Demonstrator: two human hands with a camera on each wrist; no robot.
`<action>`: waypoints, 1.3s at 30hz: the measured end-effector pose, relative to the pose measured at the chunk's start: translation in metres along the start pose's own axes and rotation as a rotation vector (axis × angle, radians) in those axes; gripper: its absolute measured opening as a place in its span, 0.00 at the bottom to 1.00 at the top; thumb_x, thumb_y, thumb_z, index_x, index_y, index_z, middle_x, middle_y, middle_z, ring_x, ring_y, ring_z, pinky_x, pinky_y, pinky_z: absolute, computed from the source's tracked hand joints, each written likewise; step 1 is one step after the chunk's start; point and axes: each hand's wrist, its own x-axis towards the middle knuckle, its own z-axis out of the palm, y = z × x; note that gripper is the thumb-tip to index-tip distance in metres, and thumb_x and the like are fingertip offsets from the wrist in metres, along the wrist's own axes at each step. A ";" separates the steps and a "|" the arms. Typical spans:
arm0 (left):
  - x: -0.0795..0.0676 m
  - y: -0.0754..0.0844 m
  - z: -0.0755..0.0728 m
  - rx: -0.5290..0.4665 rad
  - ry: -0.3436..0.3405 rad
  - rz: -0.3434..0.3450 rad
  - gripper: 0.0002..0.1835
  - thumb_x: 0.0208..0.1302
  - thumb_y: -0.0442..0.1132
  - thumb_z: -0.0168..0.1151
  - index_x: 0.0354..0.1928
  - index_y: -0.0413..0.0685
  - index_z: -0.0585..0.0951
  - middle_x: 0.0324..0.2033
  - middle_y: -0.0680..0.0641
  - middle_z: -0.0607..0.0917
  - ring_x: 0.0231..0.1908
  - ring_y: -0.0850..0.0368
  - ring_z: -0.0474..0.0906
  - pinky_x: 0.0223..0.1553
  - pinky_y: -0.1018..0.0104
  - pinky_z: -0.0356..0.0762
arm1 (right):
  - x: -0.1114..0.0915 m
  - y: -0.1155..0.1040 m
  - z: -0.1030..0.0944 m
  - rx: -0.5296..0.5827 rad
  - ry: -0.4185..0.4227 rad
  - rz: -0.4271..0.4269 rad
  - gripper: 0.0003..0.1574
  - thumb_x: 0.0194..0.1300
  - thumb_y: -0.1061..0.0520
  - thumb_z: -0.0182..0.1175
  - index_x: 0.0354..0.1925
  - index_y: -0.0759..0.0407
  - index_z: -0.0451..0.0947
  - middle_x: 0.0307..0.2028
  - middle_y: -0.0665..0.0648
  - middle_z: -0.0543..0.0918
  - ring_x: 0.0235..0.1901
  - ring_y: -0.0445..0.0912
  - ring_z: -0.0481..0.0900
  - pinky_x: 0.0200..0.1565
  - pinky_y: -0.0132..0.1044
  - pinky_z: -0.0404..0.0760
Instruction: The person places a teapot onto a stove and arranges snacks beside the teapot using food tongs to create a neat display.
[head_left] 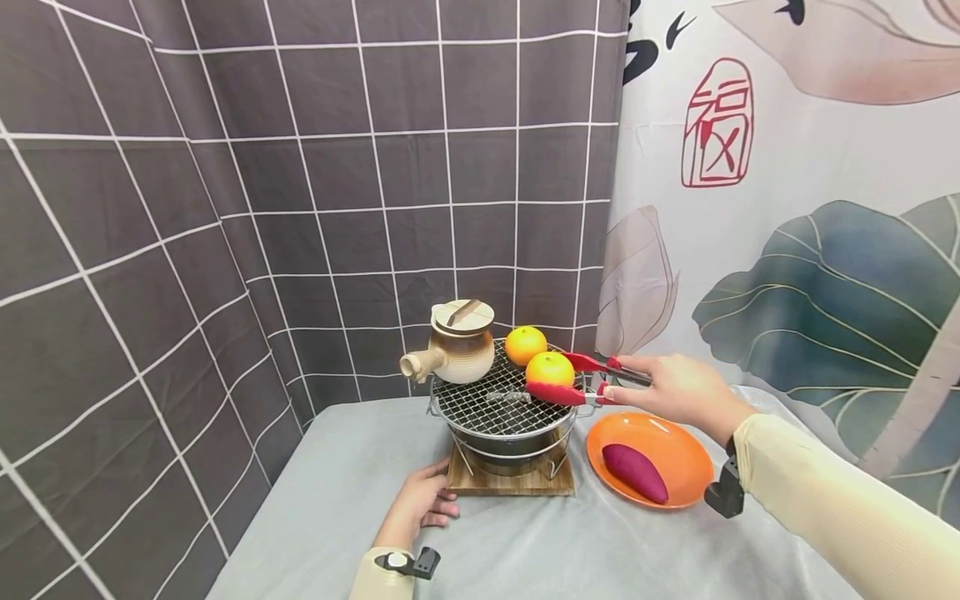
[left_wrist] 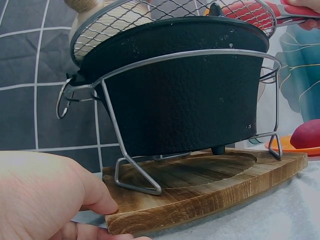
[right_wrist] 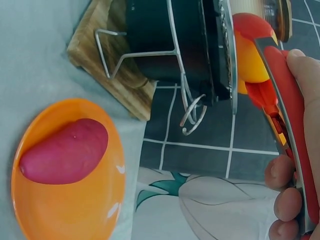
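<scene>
Gripping red tongs (head_left: 553,394) round front orange (head_left: 550,367) over grill (head_left: 483,417) w/ R hand (head_left: 686,390), near plate (head_left: 688,458) w/ purple potato (head_left: 635,472), & pinching corner of wood board (head_left: 517,486) w/ L hand (head_left: 420,502).

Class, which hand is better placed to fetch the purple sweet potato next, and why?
Probably the right hand: it holds the tongs and is nearer the sweet potato; the left hand grips the wooden board's corner.

The head view is lit brightly and evenly; beyond the left grip (head_left: 425,502), grid lines on the grey curtain (head_left: 330,187) are bowed. Beside that grip, the black bowl (left_wrist: 185,102) is left in gloom. White glare is caught on the orange plate (right_wrist: 70,210) below the right grip (head_left: 682,388).
</scene>
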 end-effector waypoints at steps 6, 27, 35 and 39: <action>0.001 0.000 0.000 -0.004 0.001 -0.001 0.34 0.67 0.34 0.50 0.76 0.37 0.61 0.30 0.43 0.81 0.19 0.59 0.82 0.16 0.70 0.79 | 0.000 -0.001 0.000 -0.001 -0.003 0.013 0.54 0.58 0.18 0.56 0.70 0.50 0.73 0.52 0.67 0.84 0.47 0.63 0.83 0.33 0.51 0.86; -0.001 0.001 0.000 -0.007 -0.004 0.000 0.34 0.67 0.34 0.50 0.76 0.38 0.60 0.29 0.43 0.80 0.19 0.59 0.82 0.16 0.71 0.79 | -0.006 0.004 -0.001 0.022 0.011 0.027 0.57 0.56 0.17 0.57 0.71 0.50 0.72 0.54 0.68 0.83 0.48 0.63 0.83 0.33 0.51 0.86; -0.002 0.004 0.001 0.007 0.006 -0.002 0.34 0.66 0.34 0.50 0.75 0.38 0.62 0.29 0.43 0.80 0.18 0.58 0.82 0.16 0.70 0.79 | -0.011 0.008 -0.003 0.040 0.026 0.034 0.60 0.54 0.17 0.59 0.72 0.52 0.70 0.54 0.68 0.83 0.45 0.61 0.84 0.30 0.46 0.85; -0.002 0.003 0.001 0.006 0.003 -0.001 0.34 0.66 0.33 0.50 0.75 0.38 0.62 0.29 0.42 0.80 0.19 0.58 0.82 0.16 0.70 0.79 | -0.013 0.012 -0.004 0.044 0.030 0.047 0.61 0.54 0.17 0.59 0.73 0.52 0.68 0.55 0.70 0.82 0.45 0.61 0.84 0.28 0.46 0.85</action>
